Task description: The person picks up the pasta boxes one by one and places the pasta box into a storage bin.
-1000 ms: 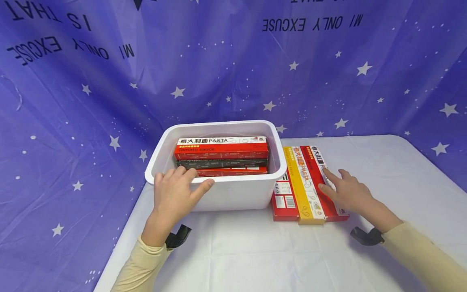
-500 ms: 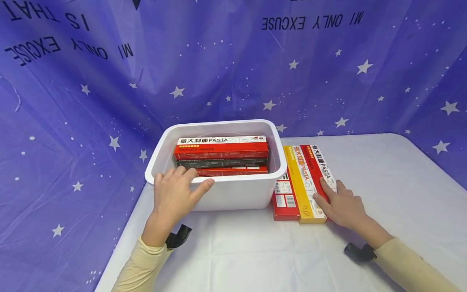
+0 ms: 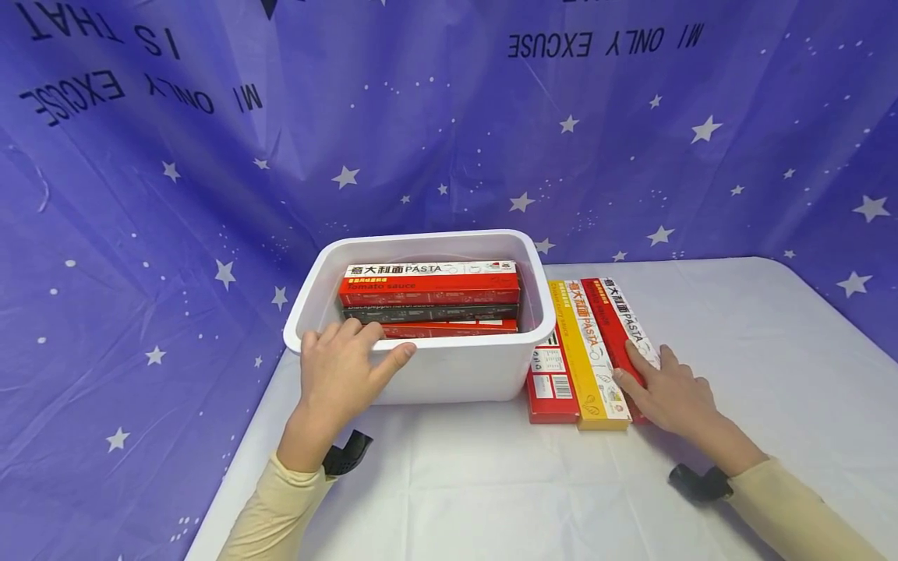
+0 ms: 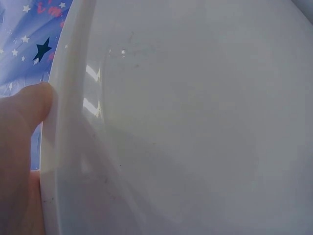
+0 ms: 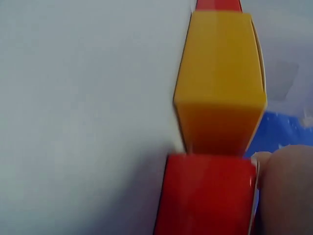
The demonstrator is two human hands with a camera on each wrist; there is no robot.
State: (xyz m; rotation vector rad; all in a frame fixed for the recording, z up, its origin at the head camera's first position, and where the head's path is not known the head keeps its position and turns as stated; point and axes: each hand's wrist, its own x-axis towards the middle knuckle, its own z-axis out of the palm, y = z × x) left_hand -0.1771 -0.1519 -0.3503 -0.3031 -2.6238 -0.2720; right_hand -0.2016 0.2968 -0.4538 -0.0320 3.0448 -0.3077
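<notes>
A white plastic bin (image 3: 456, 374) holds several pasta boxes, with a red tomato sauce box (image 3: 429, 288) on top. My left hand (image 3: 340, 370) grips the bin's near rim at the left, fingers over the edge and thumb outside; the left wrist view shows the thumb (image 4: 32, 105) against the rim. To the right of the bin, my right hand (image 3: 669, 397) holds the near part of the rightmost red pasta box (image 3: 606, 323), thumb on its left side and fingers towards its right edge. Beside that box lies a yellow chicken curry pasta box (image 3: 584, 362).
Another red pasta box (image 3: 552, 407) lies between the yellow box and the bin, showing its barcode side. All stand on a white-covered table (image 3: 477, 483). A purple star-printed cloth (image 3: 435, 125) hangs behind and at the left.
My right hand first drew back towards the near end of the red box, and the box has now shifted slightly right, away from the yellow one. The left hand stays on the rim.
</notes>
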